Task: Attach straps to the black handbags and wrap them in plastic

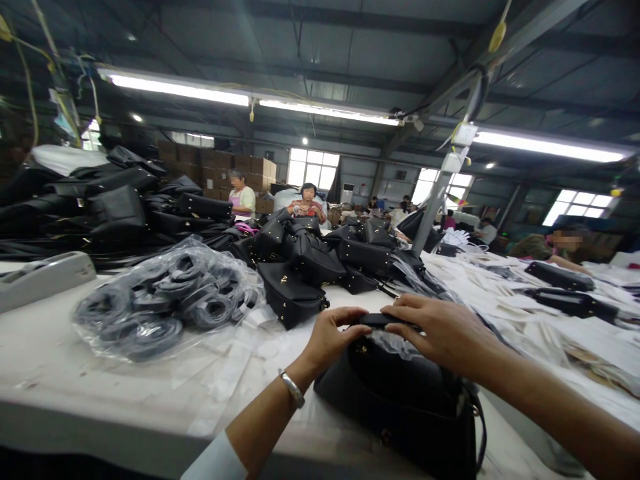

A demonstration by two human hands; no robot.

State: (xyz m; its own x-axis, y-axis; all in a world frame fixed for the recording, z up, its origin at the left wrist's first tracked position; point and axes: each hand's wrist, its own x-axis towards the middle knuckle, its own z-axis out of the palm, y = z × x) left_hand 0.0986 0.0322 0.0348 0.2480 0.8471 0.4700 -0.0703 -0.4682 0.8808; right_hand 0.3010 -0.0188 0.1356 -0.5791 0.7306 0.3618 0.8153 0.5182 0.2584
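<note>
A black handbag [395, 407] stands at the table's front, with gold-coloured fittings and a thin strap at its right side. Over its top edge, my left hand [335, 330] and my right hand [440, 330] pinch a small black strap-like piece [376, 320] between thumbs and fingers, one hand at each end. Clear plastic [400, 345] shows just under the right fingers, at the bag's top. Part of the piece is hidden behind the fingers, so its full shape cannot be made out.
Left of my hands lies a clear plastic bag of coiled dark straps [175, 293]. Finished-looking black handbags [300, 260] are heaped beyond, with a larger pile [115, 207] at left. A metal post [435, 200] rises at right, beside white sheets [540, 333]. Several people sit farther back.
</note>
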